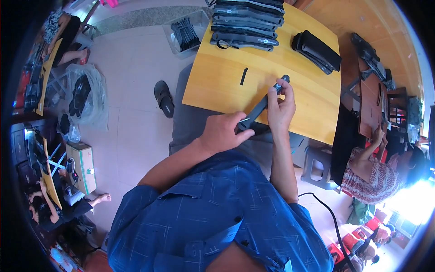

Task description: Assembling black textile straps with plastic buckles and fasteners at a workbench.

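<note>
A long flat dark grey strap (pixel 258 110) slants between my two hands at the near edge of the yellow table (pixel 210 93). My left hand (pixel 225 130) is closed on its lower end; a thin pale sliver shows by the fingertips, too small to name. Higher up, my right hand (pixel 281 109) pinches the strap near its rounded upper end, over the tabletop. A short black strip (pixel 244 76) lies on the table, left of my right hand and touched by neither hand.
Several dark straps are stacked (pixel 244 27) at the table's far side, and folded black pieces (pixel 316 51) lie at the right. A clear bin (pixel 186 38) of black strips and a slipper (pixel 164 98) are on the floor. A person (pixel 371 174) sits at the right beside a stool (pixel 317 167).
</note>
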The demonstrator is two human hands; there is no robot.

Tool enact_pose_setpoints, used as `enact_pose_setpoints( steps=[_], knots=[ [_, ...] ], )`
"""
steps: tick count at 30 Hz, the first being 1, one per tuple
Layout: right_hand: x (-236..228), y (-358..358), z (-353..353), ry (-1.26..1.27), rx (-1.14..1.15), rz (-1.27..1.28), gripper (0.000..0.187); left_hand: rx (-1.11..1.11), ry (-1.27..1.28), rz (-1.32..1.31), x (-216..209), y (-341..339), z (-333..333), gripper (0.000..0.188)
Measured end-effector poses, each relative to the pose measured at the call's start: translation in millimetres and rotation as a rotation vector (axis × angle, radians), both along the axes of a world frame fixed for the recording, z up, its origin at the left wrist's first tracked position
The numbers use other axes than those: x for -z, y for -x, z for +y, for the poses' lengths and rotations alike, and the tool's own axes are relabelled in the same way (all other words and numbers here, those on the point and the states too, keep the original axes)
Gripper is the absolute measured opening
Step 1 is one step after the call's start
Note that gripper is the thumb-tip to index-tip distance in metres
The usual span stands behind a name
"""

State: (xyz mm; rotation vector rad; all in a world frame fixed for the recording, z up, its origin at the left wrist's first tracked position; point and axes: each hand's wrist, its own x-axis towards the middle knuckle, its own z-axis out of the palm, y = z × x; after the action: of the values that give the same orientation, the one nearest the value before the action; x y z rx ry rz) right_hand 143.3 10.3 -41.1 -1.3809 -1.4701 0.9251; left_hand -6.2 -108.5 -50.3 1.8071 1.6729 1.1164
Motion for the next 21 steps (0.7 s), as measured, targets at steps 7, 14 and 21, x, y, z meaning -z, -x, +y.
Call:
enact_pose_setpoints(
  steps=[7, 14, 21],
  knots=[
    [-12.8, -32.9, -4.1, -0.039, -0.226, -0.466, 0.019, -0.029, 0.188, -0.269, -7.2, 56.3, 14.0, 0.027],
    [-27.3, -17.5, -2.9, -0.477, -0.235, -0.441, 0.029, 0.015, 0.253, -0.391, -8.9, 92.7, 22.5, 0.026],
    [-11.0, -6.4, -7.7, 0.270, -0.246, 0.650, 0.040, -0.006, 0.215, -0.699, 2.8, 63.7, 8.7, 0.024]
  ],
)
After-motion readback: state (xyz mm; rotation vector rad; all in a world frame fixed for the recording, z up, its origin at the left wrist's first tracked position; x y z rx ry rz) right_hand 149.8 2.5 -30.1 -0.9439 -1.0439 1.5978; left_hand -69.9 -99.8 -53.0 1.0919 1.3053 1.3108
